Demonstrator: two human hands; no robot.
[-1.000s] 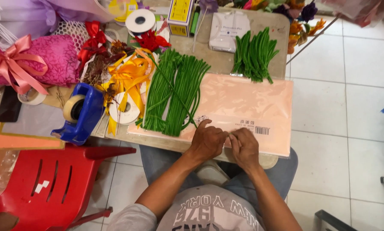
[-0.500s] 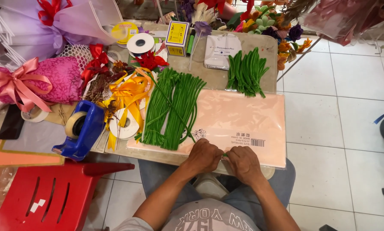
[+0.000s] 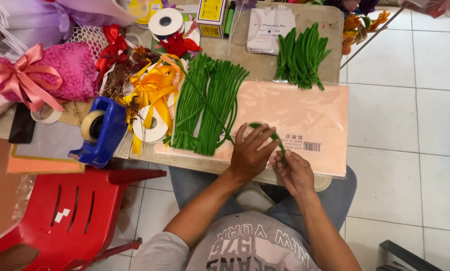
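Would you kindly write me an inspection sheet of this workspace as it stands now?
Surface: small beige table, mostly covered; a peach paper pack lies at its front edge.
Job's things: bent green stem held between both hands; big pile of green stems on the paper's left end, smaller bundle behind.
Clutter: blue tape dispenser, yellow ribbon, white tape rolls, pink wrapped gift, yellow box.
Grippers: left hand and right hand pinch the stem.
Cables: nothing seen.
Surroundings: red plastic chair, white tiled floor.
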